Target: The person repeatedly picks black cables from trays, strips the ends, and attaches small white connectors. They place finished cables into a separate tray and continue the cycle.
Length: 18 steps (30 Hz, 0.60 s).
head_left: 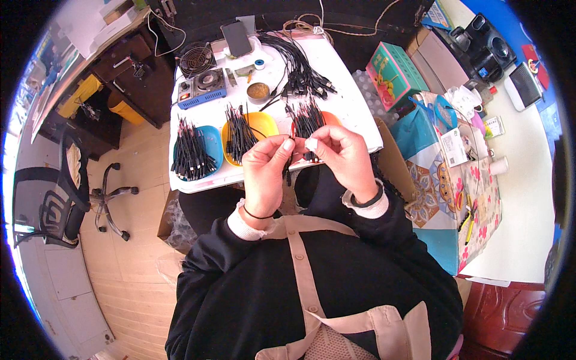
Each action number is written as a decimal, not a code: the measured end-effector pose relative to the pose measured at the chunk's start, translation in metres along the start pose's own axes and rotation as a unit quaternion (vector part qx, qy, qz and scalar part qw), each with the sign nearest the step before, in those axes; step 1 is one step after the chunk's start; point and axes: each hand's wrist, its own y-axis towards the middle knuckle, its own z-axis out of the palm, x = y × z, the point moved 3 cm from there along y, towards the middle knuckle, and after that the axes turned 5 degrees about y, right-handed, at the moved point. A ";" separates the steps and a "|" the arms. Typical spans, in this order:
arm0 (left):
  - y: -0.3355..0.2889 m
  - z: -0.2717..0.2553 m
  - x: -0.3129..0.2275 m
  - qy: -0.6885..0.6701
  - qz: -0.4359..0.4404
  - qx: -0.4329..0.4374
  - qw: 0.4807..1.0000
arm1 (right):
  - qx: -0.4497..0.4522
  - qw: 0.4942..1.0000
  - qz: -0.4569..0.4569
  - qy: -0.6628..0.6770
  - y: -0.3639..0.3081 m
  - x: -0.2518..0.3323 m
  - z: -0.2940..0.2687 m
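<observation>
My left hand (pixel 264 171) pinches a short black cable (pixel 288 175) between thumb and forefinger, its lower end hanging below the fingers. Close beside it, my right hand (pixel 348 163) is closed in a pinch, with something white at the thumb tip; what it grips is too small to make out. Both hands are just over the table's near edge. Bundles of short black cables with bare wire ends lie in a blue tray (pixel 212 139), a yellow tray (pixel 265 122) and an orange tray (pixel 331 119), the last partly hidden behind my hands.
Behind the trays are a blue device (pixel 207 95), a fan (pixel 197 59), a round tin (pixel 259 101) of amber stuff, a blue spool (pixel 259 63), a phone (pixel 236 39) and long black cables (pixel 300 66). Right stand a green box (pixel 396 75) and bags; left, an office chair (pixel 54 186).
</observation>
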 end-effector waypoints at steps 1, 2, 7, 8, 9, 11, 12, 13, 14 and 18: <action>0.000 0.000 -0.001 0.007 -0.002 0.011 1.000 | 0.004 1.000 -0.003 0.015 0.004 0.002 -0.001; -0.001 0.000 -0.001 0.014 -0.003 0.021 1.000 | 0.010 0.999 -0.018 0.034 0.007 0.005 -0.001; -0.003 0.001 -0.002 0.013 -0.012 0.051 0.999 | 0.071 0.993 -0.028 0.085 0.016 0.005 0.004; -0.003 0.001 -0.003 0.005 -0.013 0.054 0.998 | 0.076 0.990 -0.014 0.119 0.016 0.002 0.005; -0.002 0.001 -0.003 -0.007 -0.014 0.060 0.998 | 0.079 0.985 -0.001 0.153 0.016 0.000 0.006; -0.002 0.001 -0.002 -0.043 -0.025 0.073 0.996 | 0.076 0.971 0.043 0.222 0.016 -0.007 0.007; -0.002 0.001 -0.001 -0.068 -0.037 0.079 0.994 | 0.068 0.961 0.074 0.257 0.015 -0.011 0.008; -0.001 0.001 0.001 -0.093 -0.048 0.086 0.991 | 0.058 0.949 0.105 0.293 0.014 -0.014 0.008; -0.001 0.001 0.002 -0.105 -0.064 0.100 0.987 | 0.079 0.926 0.127 0.347 0.013 -0.017 0.011; 0.001 -0.001 0.004 -0.129 -0.116 0.146 0.974 | 0.126 0.917 0.159 0.344 0.015 -0.023 0.007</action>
